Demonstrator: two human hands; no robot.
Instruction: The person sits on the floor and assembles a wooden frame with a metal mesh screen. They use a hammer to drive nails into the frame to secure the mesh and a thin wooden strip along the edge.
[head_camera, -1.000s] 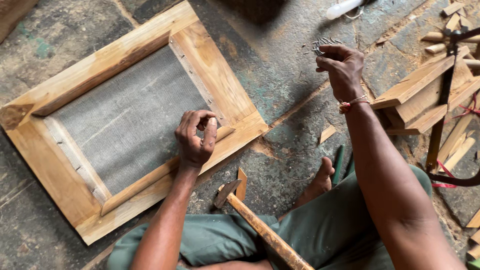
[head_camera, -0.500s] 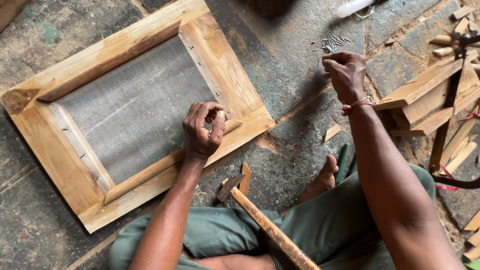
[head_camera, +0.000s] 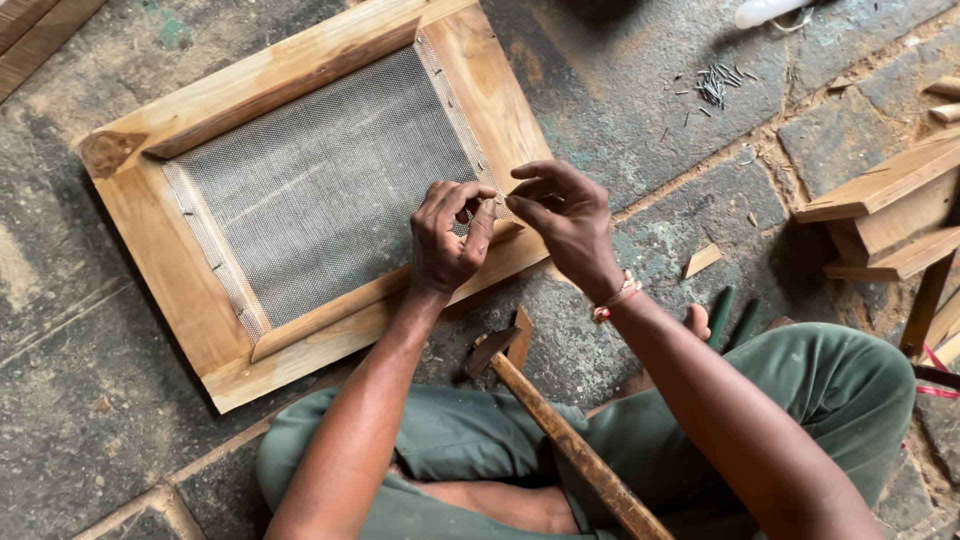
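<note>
Rough stone floor (head_camera: 640, 90), and I see a wooden frame (head_camera: 260, 75) with wire mesh (head_camera: 320, 190) lying flat on it. My left hand (head_camera: 445, 235) pinches a small nail at the frame's near-right inner edge; my right hand (head_camera: 565, 215) meets it, fingertips narrowed. Such a nail is probably light, stiff and easily dropped, best held by the shank. A hammer (head_camera: 560, 440) lies across my lap.

Open floor (head_camera: 660, 110) right of the wooden frame (head_camera: 290, 60); scattered nails (head_camera: 712, 85), stacked wood offcuts (head_camera: 890, 215) and a hammer (head_camera: 560, 435) crowd the near side.
</note>
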